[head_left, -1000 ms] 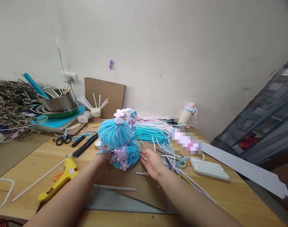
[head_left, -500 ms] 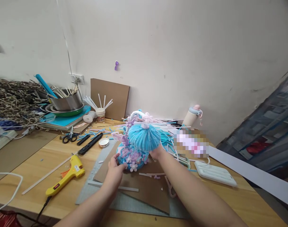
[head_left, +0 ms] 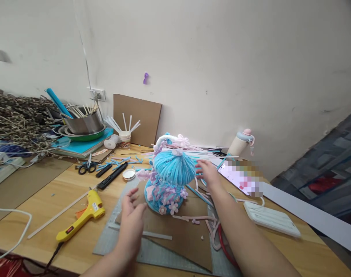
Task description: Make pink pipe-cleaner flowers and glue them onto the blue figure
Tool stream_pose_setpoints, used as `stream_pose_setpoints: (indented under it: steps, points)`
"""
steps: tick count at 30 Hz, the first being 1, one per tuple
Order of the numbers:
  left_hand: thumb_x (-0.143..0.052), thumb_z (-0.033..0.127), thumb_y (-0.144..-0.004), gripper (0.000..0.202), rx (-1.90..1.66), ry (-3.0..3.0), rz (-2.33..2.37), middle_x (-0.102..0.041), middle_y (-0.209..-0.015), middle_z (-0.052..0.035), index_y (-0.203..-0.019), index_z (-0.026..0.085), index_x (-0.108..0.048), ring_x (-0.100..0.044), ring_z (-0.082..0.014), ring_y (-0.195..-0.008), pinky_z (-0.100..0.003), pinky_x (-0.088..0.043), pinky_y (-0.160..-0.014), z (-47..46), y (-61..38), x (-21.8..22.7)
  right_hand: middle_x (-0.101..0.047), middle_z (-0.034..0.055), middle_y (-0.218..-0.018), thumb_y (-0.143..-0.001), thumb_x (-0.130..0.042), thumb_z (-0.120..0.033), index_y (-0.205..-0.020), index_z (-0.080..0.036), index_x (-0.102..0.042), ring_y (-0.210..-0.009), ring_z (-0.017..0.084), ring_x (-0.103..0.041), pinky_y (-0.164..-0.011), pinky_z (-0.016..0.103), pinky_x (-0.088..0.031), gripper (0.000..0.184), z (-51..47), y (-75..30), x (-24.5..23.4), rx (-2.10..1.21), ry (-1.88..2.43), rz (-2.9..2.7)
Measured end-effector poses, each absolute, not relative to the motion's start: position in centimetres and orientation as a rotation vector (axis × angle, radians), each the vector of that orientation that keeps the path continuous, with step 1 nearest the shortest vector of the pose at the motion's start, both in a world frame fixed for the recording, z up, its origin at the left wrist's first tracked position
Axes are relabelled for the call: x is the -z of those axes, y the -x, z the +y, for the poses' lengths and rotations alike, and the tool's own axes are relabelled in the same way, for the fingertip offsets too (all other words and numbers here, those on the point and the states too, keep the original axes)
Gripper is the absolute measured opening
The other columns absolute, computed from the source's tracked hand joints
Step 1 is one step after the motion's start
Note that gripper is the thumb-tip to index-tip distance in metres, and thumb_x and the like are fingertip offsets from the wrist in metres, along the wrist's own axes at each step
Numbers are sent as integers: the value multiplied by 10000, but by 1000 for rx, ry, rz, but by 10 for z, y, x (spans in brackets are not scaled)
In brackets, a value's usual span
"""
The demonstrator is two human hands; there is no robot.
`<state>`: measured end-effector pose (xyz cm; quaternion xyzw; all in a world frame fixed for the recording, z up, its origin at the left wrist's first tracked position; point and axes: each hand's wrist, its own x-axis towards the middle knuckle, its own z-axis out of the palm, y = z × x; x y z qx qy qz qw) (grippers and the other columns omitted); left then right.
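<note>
A fuzzy pipe-cleaner ornament with a ribbed blue dome (head_left: pixel 174 168) stands on a brown cardboard sheet (head_left: pixel 175 240). Pink and lilac flowers (head_left: pixel 173 208) cover its round blue base, and a white arch (head_left: pixel 169 137) curves over the dome. My left hand (head_left: pixel 133 209) is just left of the base, fingers apart, holding nothing. To the right of the dome, my right hand (head_left: pixel 207 174) has its fingers spread; its fingertips come close to the dome, and I cannot tell whether they touch it.
A yellow glue gun (head_left: pixel 84 217) lies at left, near a black utility knife (head_left: pixel 113 176) and scissors (head_left: pixel 88 166). Loose pipe cleaners (head_left: pixel 202 196) lie behind and to the right. A phone (head_left: pixel 238 179), a white power bank (head_left: pixel 271 219) and a bottle (head_left: pixel 239 144) are at right.
Both hands have come off the ornament: the left moved left and nearer me, the right moved out to the right. The ornament has turned slightly, and the whole view has shifted a little.
</note>
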<state>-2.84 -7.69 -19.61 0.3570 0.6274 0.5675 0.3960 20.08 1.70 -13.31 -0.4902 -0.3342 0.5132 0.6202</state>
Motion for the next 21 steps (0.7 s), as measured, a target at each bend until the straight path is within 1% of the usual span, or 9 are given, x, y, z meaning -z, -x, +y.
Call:
stream_pose_setpoints:
  steps: [2, 4, 6, 8, 10, 12, 15, 18, 21]
  points:
    - [-512, 239, -751, 426, -1531, -934, 1532, -536, -1038, -52, -1169, 254, -429, -592, -195, -842, -315, -497, -672, -69, 39, 170, -560, -41, -668, -705, -619, -234, -825, -219, -608, -638, 127, -522, -710, 289, -443, 121, -23, -199, 114, -898, 1033, -751]
    - [-524, 240, -747, 355, -1671, -1003, 1518, -538, -1053, -44, -1097, 239, -468, -566, -192, -926, -305, -474, -765, -54, 46, 147, -581, -23, -679, -763, -588, -201, -826, -265, -639, -656, 152, -549, -705, 333, -457, 104, -70, -180, 96, -442, 706, -904]
    - [-542, 235, -737, 305, -1740, -1145, 1481, -542, -1086, -45, -1038, 227, -492, -529, -196, -1022, -303, -438, -853, -35, 48, 129, -664, 19, -775, -798, -560, -169, -870, -325, -700, -765, 205, -606, -742, 387, -482, 222, -108, -148, 85, -612, 571, -1334]
    - [-554, 229, -722, 259, -1717, -1273, 1434, -562, -1039, -51, -977, 206, -516, -529, -201, -1020, -303, -429, -862, -16, 48, 117, -672, 18, -1064, -809, -574, -201, -1104, -375, -654, -988, 245, -600, -877, 428, -473, 352, -123, -113, 79, -984, 559, -1566]
    - [-553, 246, -725, 241, -1687, -1331, 1386, -573, -1002, -55, -958, 194, -526, -547, -202, -971, -303, -445, -817, -1, 46, 111, -517, -29, -1342, -844, -528, -251, -1310, -365, -491, -1256, 239, -442, -1069, 444, -334, 481, -114, -84, 81, -1208, 646, -1489]
    - [-547, 245, -729, 227, -1686, -1348, 1385, -581, -960, -52, -947, 182, -533, -559, -192, -918, -301, -450, -788, 10, 44, 111, -325, -68, -1478, -871, -479, -281, -1399, -312, -365, -1391, 196, -228, -1159, 422, -152, 542, -94, -67, 88, -1263, 700, -1348]
    - [-555, 244, -736, 207, -1647, -1415, 1404, -594, -927, -44, -931, 174, -548, -568, -179, -872, -291, -450, -761, 15, 43, 114, -136, -91, -1533, -878, -483, -312, -1459, -264, -211, -1427, 153, -51, -1172, 384, -22, 642, -71, -59, 101, -1276, 774, -1240]
    - [-564, 292, -762, 198, -1557, -1577, 1420, -620, -937, -43, -927, 183, -566, -580, -185, -866, -289, -443, -734, 13, 41, 114, -88, -87, -1541, -868, -525, -389, -1471, -268, -153, -1428, 149, -8, -1170, 360, -6, 719, -64, -60, 110, -1285, 850, -1179]
    - [-580, 325, -772, 200, -1525, -1744, 1435, -649, -939, -37, -919, 190, -580, -590, -190, -887, -303, -431, -787, 11, 35, 109, -72, -46, -1548, -860, -516, -479, -1479, -228, -134, -1428, 165, 5, -1167, 351, -1, 769, -58, -59, 113, -1284, 916, -1105]
